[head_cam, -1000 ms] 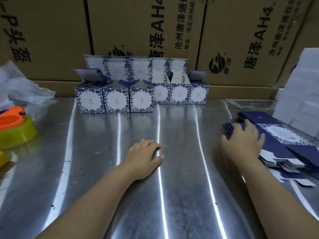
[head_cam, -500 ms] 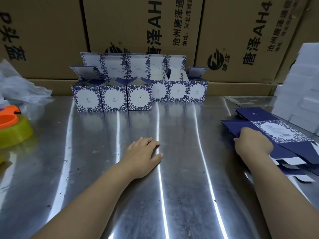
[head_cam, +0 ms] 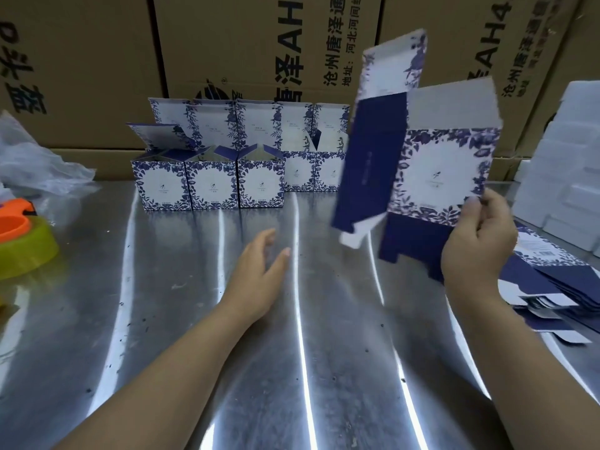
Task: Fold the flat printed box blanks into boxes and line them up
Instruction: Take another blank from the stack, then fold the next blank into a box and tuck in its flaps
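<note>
Head view: my right hand has pulled one blank off the stack. Its fingers pinch the lower right corner, blank upright above the table. Left hand has lifted, fingers loose, empty. Folding should come next. Finished boxes stand lined up at the back.

The raised blank hides the right end of the back row of boxes at the far edge of the bench; the right hand covers its lower right corner. The stack of blanks, at the bench's right edge, is cut by the frame. Box print illegible.
</note>
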